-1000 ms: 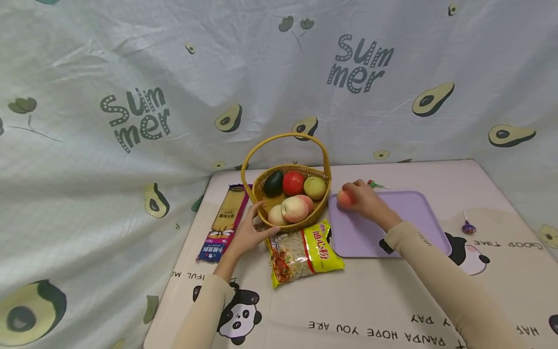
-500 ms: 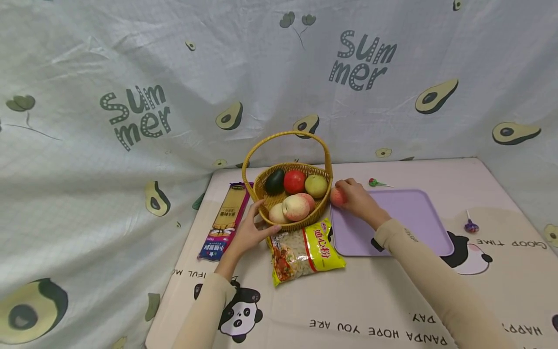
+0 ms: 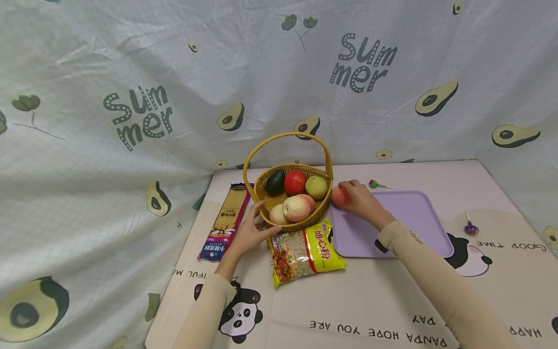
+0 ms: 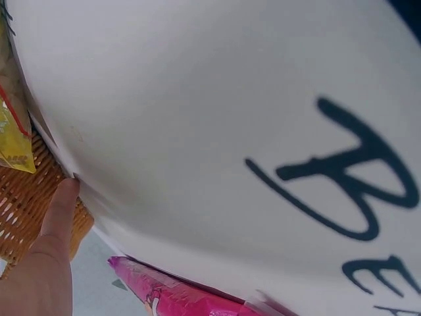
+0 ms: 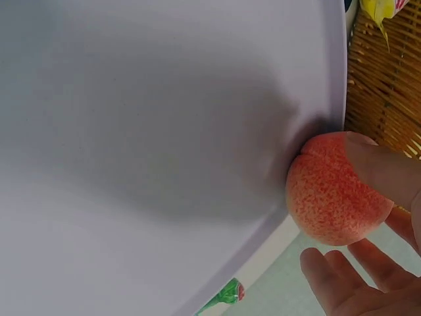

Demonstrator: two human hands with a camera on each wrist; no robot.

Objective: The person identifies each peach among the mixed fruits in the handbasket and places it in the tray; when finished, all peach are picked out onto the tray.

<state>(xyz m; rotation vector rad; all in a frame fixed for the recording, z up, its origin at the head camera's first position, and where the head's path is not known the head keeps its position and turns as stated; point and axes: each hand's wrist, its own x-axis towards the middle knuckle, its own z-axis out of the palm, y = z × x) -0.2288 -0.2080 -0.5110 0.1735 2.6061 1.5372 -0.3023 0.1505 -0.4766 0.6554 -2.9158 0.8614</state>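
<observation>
The right hand point(image 3: 364, 203) pinches a pink peach point(image 3: 340, 196) over the purple tray's back left corner, close to the basket's right side. In the right wrist view its thumb lies across the peach point(image 5: 335, 191), with the other fingers spread beyond. A yellow wicker basket point(image 3: 321, 209) with an upright handle holds a dark green fruit point(image 3: 275, 182), a red one point(image 3: 294, 183), a yellow-green one point(image 3: 316, 187) and several peaches point(image 3: 296, 208). The left hand point(image 3: 252, 234) rests spread, fingers fairly straight, against the basket's near left side; the left wrist view shows one finger touching the wicker point(image 4: 26, 204).
A yellow pasta bag point(image 3: 305, 253) lies in front of the basket, a long noodle pack point(image 3: 225, 220) to its left. The purple tray point(image 3: 410, 218) is at the right. One lollipop point(image 3: 379, 184) lies behind the tray, another point(image 3: 470, 227) right of it. A patterned curtain point(image 3: 261, 63) hangs behind.
The right hand has shifted slightly left with the peach, nearer to the basket and the tray's left rim. The left hand has stayed at the basket.
</observation>
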